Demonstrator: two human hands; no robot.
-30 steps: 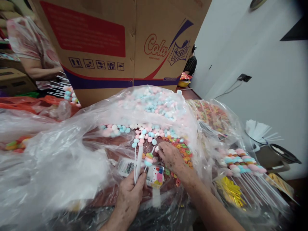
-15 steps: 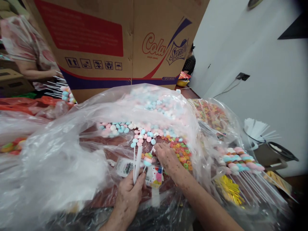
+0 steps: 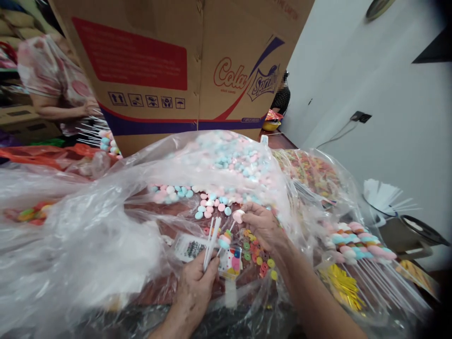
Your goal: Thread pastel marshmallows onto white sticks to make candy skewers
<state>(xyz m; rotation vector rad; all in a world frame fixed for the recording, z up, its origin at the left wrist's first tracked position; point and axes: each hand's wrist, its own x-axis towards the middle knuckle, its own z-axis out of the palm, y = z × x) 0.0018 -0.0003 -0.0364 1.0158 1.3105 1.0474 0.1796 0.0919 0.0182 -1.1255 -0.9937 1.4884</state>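
Observation:
My left hand (image 3: 199,282) is closed around several white sticks (image 3: 213,242). One of them slants right and carries a stack of candies (image 3: 225,239), ring gummies with a pale blue marshmallow below. Between the thumb and fingers of my right hand (image 3: 263,226) is a pale pink marshmallow (image 3: 238,216), at the tip of that slanting stick; whether the stick has pierced it I cannot tell. Loose pink, blue and white marshmallows (image 3: 212,203) lie just beyond the sticks. Colourful ring gummies (image 3: 254,249) are spread under my right wrist. A printed card (image 3: 231,261) lies beneath the sticks.
A large cardboard box (image 3: 155,52) stands behind a clear bag of marshmallows (image 3: 240,160). At right are finished candy skewers (image 3: 360,240), gold twist ties (image 3: 342,287) and a dark pitcher (image 3: 406,233). Another person (image 3: 52,84) works at far left.
My right hand has moved slightly right and now shows a pink marshmallow in its fingers at the stick's tip. The left hand keeps its hold on the sticks. The whole view has shifted a little.

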